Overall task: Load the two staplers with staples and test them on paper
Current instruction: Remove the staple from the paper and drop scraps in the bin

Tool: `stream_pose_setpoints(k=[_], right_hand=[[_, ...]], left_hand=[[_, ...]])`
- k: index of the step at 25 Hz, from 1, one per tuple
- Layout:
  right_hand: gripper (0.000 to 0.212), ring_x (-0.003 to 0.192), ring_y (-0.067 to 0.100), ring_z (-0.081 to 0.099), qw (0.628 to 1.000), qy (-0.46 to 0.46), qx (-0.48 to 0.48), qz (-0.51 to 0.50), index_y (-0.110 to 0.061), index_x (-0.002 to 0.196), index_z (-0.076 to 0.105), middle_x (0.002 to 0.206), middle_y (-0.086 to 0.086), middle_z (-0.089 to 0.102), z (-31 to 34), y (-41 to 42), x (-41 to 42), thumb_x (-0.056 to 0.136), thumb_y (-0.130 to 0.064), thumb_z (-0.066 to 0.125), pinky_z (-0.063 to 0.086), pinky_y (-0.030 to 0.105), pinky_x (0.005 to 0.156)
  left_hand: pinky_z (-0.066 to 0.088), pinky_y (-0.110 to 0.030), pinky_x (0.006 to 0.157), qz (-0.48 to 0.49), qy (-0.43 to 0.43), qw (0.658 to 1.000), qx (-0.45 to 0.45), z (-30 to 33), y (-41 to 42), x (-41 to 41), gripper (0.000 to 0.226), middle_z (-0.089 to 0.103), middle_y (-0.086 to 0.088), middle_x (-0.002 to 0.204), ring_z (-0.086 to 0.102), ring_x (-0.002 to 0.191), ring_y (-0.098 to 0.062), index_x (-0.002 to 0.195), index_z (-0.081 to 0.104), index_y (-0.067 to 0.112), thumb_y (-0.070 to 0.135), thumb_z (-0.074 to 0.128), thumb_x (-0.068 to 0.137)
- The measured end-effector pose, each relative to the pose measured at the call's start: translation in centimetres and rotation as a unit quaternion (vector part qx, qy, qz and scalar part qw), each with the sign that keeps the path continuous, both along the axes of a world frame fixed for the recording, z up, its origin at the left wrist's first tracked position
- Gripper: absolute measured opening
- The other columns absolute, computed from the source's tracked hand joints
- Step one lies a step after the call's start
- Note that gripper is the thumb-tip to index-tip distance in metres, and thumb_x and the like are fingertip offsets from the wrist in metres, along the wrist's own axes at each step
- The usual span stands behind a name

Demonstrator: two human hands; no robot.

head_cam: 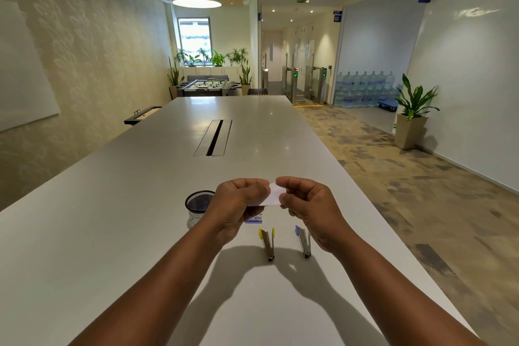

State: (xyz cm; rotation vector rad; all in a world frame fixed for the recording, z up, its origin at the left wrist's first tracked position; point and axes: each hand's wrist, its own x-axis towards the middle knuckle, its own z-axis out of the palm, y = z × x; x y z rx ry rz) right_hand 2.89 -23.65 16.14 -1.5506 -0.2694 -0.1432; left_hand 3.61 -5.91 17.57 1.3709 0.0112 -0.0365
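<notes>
White table (140, 233) bears two staplers (267, 244), mesh cup (198, 203).

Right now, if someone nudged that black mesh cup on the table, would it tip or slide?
The mesh cup looks light, being open wire mesh, so it would probably slide easily on the smooth table. It stands upright and looks squat, so tipping seems unlikely.

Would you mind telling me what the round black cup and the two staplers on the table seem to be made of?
The round black cup looks like wire mesh. The yellow-ended stapler and blue-ended stapler look like dull grey metal, probably with coloured plastic ends.
</notes>
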Motion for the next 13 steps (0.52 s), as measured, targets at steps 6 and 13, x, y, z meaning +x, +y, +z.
stream_pose_setpoints(k=[6, 13], right_hand=[[0.033, 0.061, 0.009, 0.06, 1.0, 0.003, -0.007, -0.004, -0.019, 0.111, 0.075, 0.074, -0.004, 0.074, 0.23, 0.18, -0.36, 0.09, 0.005, 0.066, 0.048, 0.023, 0.061], [0.033, 0.064, 0.009, 0.062, 1.0, 0.008, -0.011, 0.004, -0.017, 0.112, 0.074, 0.075, -0.005, 0.074, 0.06, 0.26, -0.54, 0.089, 0.005, 0.066, 0.048, 0.025, 0.062]], left_hand=[[0.059, -0.031, 0.071, -0.005, 0.005, 1.0, -0.01, -0.04, 0.03, -0.23, 0.016, 0.077, -0.015, 0.093, 0.07, 0.087, -0.027, 0.1, 0.075, 0.006, 0.007, 0.078, 0.084], [0.06, -0.032, 0.072, 0.008, -0.007, 1.0, 0.023, -0.45, 0.25, -0.43, 0.012, 0.077, -0.012, 0.093, 0.07, 0.086, -0.027, 0.097, 0.075, 0.01, 0.007, 0.077, 0.085]])
